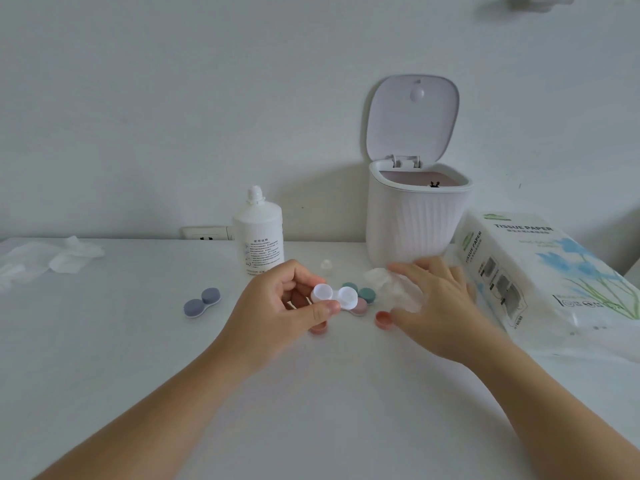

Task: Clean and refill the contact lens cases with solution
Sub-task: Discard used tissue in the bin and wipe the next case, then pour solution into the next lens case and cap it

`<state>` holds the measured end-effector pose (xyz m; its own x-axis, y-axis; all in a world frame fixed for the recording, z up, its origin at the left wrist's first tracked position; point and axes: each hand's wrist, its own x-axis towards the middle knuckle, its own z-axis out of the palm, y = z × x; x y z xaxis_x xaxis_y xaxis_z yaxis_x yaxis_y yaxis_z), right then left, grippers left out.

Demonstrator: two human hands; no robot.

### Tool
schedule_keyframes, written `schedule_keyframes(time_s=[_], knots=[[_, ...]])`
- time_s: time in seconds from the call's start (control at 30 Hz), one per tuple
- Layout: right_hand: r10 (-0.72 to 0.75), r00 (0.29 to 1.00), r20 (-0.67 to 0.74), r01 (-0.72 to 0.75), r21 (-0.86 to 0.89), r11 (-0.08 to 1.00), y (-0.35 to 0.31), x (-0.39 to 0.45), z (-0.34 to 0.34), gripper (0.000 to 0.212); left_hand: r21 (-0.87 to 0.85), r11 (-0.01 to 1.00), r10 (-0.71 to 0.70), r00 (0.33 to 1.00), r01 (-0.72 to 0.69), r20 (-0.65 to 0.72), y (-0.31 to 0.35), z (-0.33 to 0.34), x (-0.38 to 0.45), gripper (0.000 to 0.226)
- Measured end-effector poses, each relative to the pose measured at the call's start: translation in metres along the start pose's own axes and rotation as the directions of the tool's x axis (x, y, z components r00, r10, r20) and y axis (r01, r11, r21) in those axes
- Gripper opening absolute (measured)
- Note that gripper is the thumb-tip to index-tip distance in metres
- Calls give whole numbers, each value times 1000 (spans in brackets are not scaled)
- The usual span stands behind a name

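White lens case, both wells uncapped, is held above the tabletop near its centre. Left hand pinches the case at its left well between thumb and curled fingers. Right hand is blurred; its fingers lie spread and fairly straight over a crumpled tissue, touching it.

Lens cases in view, counted: four. One white case in the left hand; one grey-blue case, capped, lying well to the left; one green case, capped, just behind the white case; one pink case, mostly hidden behind the white one.

Loose pink caps, counted: two. One pink cap lies just beside the right hand's thumb; a second pink cap lies under the left hand, partly covered.

Solution bottle, one, stands upright behind the left hand, nozzle bare. One small clear bottle cap rests on the tabletop just to the bottle's right.

Small white bin, one, stands behind the right hand with its lid raised upright. One tissue paper pack lies to the right of the bin. Used tissues lie in a loose heap at the far left edge; their number cannot be told. One wall socket shows behind the tabletop, left of the bottle.
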<state>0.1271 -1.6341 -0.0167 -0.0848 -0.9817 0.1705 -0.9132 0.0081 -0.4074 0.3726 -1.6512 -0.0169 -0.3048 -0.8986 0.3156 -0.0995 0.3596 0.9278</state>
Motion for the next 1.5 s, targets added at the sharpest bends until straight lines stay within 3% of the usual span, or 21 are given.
schedule_keyframes(time_s=[0.17, 0.3, 0.53, 0.8, 0.9, 1.0, 1.07, 1.13, 1.3, 1.5], knots=[[-158, 980, -118, 183, 241, 953, -5, -3, -1, 76, 6, 1000, -4, 1000, 4, 2, -1, 0, 1, 26], [-320, 937, -142, 348, 478, 807, -14, -12, -5, 50, -3, 1000, -11, 1000, 11, 6, -1, 1, 1, 29], [-303, 953, -14, 235, 666, 708, -24, -15, 6, 18, -10, 1000, -4, 999, 5, 36, -1, 6, 0, 30], [-299, 954, 27, 199, 689, 697, -22, -16, 5, 10, 86, 995, 42, 995, -50, 90, -6, 3, -2, 31], [-259, 966, 13, 175, 705, 687, -16, -11, 3, 4, 152, 974, 188, 974, -169, -127, -4, -2, -2, 28], [-252, 967, 28, 137, 779, 612, -13, -9, 1, 8, 300, 916, 377, 829, -267, -412, -3, -15, 3, 16], [-220, 975, 35, 104, 803, 587, -14, -8, 2, 10, 348, 905, 407, 745, -247, -528, -5, -25, 6, 19], [-220, 974, 44, 101, 791, 603, -13, -7, 3, 21, 363, 915, 374, 714, -178, -592, -9, -33, 10, 35], [-216, 974, 72, 81, 776, 625, -10, -5, 6, 9, 270, 962, 112, 849, 37, -516, -20, -43, 19, 71], [-215, 974, 70, 87, 764, 639, -10, -6, 7, 7, 294, 942, -7, 888, 160, -461, -25, -41, 19, 67]])
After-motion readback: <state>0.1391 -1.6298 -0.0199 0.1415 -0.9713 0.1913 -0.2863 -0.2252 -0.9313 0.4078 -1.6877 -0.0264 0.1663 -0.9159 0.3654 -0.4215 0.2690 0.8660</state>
